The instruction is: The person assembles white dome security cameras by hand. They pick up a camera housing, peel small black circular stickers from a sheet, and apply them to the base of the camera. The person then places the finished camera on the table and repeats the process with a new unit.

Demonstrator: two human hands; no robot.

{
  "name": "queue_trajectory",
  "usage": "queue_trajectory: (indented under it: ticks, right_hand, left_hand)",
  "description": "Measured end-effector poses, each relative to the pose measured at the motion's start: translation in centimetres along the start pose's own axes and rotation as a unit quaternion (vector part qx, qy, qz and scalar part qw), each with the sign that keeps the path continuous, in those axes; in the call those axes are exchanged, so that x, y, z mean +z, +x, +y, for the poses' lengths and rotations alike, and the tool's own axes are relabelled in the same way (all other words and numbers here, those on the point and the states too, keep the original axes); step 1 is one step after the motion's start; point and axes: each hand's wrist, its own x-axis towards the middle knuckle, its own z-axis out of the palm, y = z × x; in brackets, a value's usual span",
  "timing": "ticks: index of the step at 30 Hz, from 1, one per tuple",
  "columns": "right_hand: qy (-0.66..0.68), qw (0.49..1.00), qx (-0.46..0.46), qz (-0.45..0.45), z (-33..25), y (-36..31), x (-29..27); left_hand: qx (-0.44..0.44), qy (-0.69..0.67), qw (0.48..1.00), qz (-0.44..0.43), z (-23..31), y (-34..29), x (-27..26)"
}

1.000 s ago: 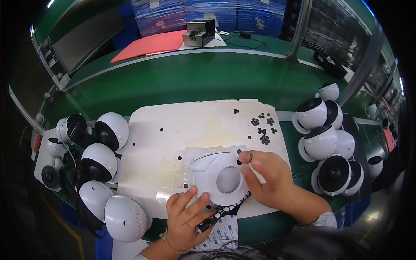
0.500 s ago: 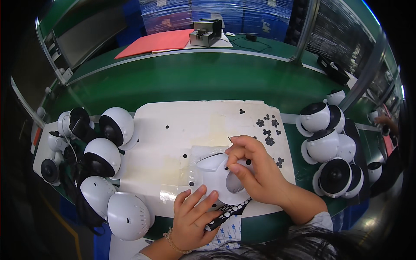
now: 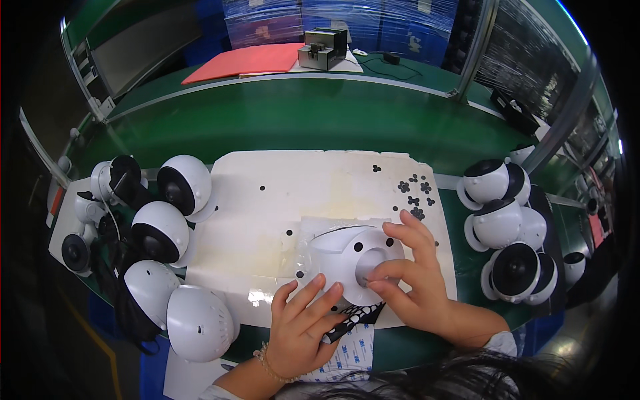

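A white rounded plastic housing (image 3: 337,260) lies on a clear bag in front of me, its round recess facing up. Two round black pads (image 3: 359,247) sit on its surface beside the recess. My right hand (image 3: 420,283) is over the recess, thumb and forefinger brought together in a pinch; what is between them is too small to tell. My left hand (image 3: 305,330) rests its outstretched fingers by the housing's lower left edge. Between its thumb and forefinger is a black sheet with rows of round holes (image 3: 357,317), partly hidden under the housing.
White cameras with black fronts (image 3: 160,233) crowd the left; more white cameras (image 3: 497,223) stand at right. Loose black pads (image 3: 417,213) dot the white board (image 3: 247,220). Printed backing paper (image 3: 350,357) lies near me. A metal box (image 3: 323,50) and pink sheet (image 3: 243,63) are behind.
My right hand has moved down to the recess, its thumb and forefinger leaving the spot above it. A black pad now shows there on the housing. The left hand has barely moved.
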Motion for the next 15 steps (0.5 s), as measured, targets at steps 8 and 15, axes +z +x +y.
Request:
queue_trajectory:
  ticks: [8, 15]
  right_hand:
    - [0.057, 0.995, 0.032, -0.079, -0.32, -0.8, 0.73]
    - [-0.002, 0.999, -0.026, -0.041, 0.0, -1.14, 1.03]
  left_hand:
    - [-0.007, 0.001, 1.0, 0.003, 0.06, 0.01, 0.0]
    - [-0.017, 0.006, 1.0, 0.012, 0.21, 0.08, 0.11]
